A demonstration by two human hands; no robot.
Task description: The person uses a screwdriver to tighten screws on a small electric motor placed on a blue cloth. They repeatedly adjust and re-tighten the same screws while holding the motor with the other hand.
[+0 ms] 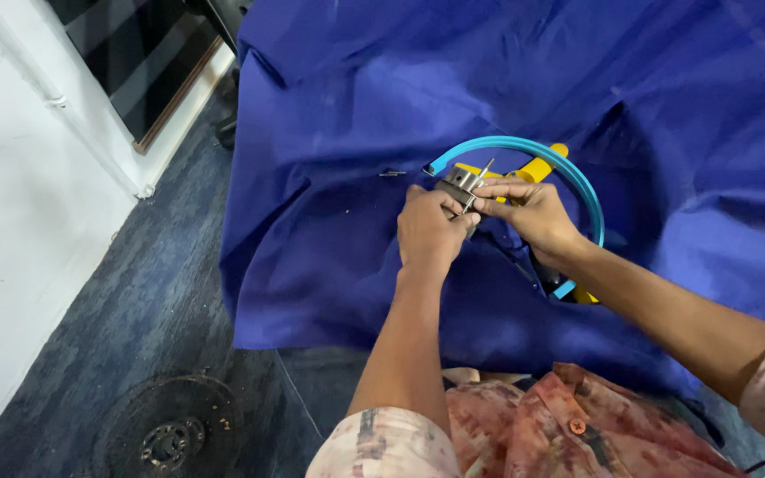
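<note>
Head view: our left hand and right hand pinch the metal clamp on the hoop; loose screw may roll off the cloth.

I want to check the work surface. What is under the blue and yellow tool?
Under the tool lies a wrinkled blue cloth. Both hands, left hand and right hand, grip its metal part. What lies beneath the cloth is covered.
</note>
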